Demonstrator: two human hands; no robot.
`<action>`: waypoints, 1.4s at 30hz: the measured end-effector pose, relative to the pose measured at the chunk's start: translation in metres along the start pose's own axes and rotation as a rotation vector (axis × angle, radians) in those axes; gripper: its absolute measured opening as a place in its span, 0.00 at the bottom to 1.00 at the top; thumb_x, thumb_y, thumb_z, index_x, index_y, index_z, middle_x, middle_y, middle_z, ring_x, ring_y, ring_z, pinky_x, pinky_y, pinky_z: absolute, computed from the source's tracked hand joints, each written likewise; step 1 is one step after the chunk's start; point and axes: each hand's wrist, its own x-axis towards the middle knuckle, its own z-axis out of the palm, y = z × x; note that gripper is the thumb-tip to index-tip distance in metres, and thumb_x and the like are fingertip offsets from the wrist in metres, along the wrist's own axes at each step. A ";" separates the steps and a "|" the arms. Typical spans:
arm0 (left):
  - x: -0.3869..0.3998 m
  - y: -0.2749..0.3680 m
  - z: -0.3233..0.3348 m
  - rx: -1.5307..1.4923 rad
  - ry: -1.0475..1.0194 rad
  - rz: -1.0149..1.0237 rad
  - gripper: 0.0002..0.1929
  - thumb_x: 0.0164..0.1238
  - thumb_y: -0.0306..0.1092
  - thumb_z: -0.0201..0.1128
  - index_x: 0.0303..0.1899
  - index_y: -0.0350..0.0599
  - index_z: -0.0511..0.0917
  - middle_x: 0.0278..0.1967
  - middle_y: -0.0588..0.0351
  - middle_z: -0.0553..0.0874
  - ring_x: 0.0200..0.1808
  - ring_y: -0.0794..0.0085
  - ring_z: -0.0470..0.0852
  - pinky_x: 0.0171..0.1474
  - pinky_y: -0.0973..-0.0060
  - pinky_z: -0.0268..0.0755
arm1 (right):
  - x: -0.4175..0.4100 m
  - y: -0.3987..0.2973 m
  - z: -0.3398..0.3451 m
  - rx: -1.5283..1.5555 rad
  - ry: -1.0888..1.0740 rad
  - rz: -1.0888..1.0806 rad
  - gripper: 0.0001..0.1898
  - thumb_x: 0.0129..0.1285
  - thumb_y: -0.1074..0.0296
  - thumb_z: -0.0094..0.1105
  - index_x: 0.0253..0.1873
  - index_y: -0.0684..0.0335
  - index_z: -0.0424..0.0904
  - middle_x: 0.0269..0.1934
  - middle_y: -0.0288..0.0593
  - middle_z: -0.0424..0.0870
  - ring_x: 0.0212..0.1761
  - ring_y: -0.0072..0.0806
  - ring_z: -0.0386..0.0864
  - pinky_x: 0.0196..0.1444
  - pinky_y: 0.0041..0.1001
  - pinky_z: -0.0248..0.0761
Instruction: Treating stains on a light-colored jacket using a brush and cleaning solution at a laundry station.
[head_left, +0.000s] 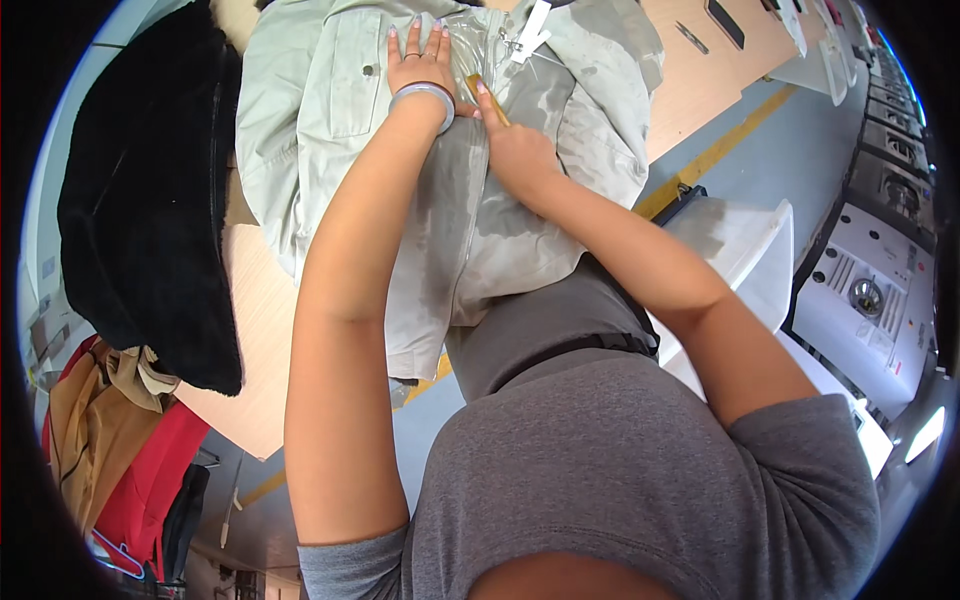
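A pale grey-green jacket (442, 225) lies in front of me, with darker, wet-looking patches on its front. My left hand (421, 69) presses flat on the fabric beside a flap pocket (356, 82), fingers slightly spread. In my right hand (521, 154) is a slim yellowish-brown tool (474, 84), perhaps a wooden brush; its index finger lies along it. The tool's working end is hard to make out. Shiny, clear, wet-looking material (469, 41) covers the jacket just beyond both hands. A white tag (531, 30) is attached near the zipper.
A black fleecy garment (150, 202) drapes over the left of the wooden table (259, 322). Small metal thread snips (691, 37) and a dark phone-like object (724, 24) lie far right. White bins (761, 247) stand beside the table. Brown and red garments (112, 427) hang lower left.
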 end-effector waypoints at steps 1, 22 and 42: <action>-0.001 -0.001 -0.002 -0.010 -0.003 -0.004 0.66 0.42 0.80 0.64 0.79 0.51 0.46 0.80 0.65 0.49 0.82 0.63 0.39 0.79 0.50 0.24 | 0.013 0.002 -0.004 -0.002 0.001 -0.007 0.38 0.66 0.69 0.50 0.80 0.57 0.46 0.31 0.57 0.85 0.31 0.51 0.86 0.33 0.46 0.79; 0.003 0.011 -0.011 0.004 0.028 0.022 0.68 0.40 0.83 0.62 0.79 0.50 0.45 0.80 0.63 0.51 0.82 0.62 0.42 0.79 0.50 0.26 | 0.043 0.033 -0.005 0.093 0.168 -0.033 0.40 0.67 0.70 0.49 0.80 0.49 0.42 0.33 0.57 0.85 0.32 0.52 0.85 0.35 0.46 0.79; -0.076 -0.014 0.037 -0.266 0.204 0.038 0.67 0.36 0.75 0.71 0.78 0.52 0.49 0.77 0.62 0.60 0.80 0.63 0.52 0.78 0.46 0.34 | -0.040 0.000 0.003 0.196 0.038 -0.156 0.38 0.67 0.68 0.51 0.80 0.45 0.47 0.32 0.56 0.86 0.29 0.50 0.85 0.32 0.50 0.76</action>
